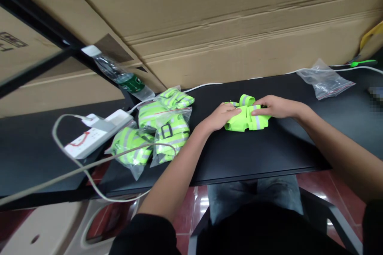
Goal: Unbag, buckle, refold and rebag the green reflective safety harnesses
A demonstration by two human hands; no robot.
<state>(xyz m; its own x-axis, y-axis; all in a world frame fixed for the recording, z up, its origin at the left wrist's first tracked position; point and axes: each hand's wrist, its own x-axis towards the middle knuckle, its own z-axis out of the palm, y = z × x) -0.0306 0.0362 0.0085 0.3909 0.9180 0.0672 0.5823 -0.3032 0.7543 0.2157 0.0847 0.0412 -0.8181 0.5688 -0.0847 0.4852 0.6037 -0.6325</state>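
Note:
A folded bundle of neon-yellow reflective straps (pixel 245 121) with silver-grey stripes lies on the black table. A loop of strap sticks up at its back. My left hand (pixel 222 116) is closed on the bundle's left end, the thumb pressed along its top. On the other side, my right hand (pixel 273 106) pinches the right end, its thumb in front and its fingers partly hidden behind the straps. Left of my forearm sit several clear bags of similar reflective straps (pixel 172 135), one showing a black buckle.
A white power strip (pixel 98 133) with a plug and looping cable (pixel 89 167) lies at the left. A water bottle (pixel 119 75) leans by the black frame. An empty clear zip bag (pixel 326 79) lies at the back right. Cardboard (pixel 254 20) stands behind the table.

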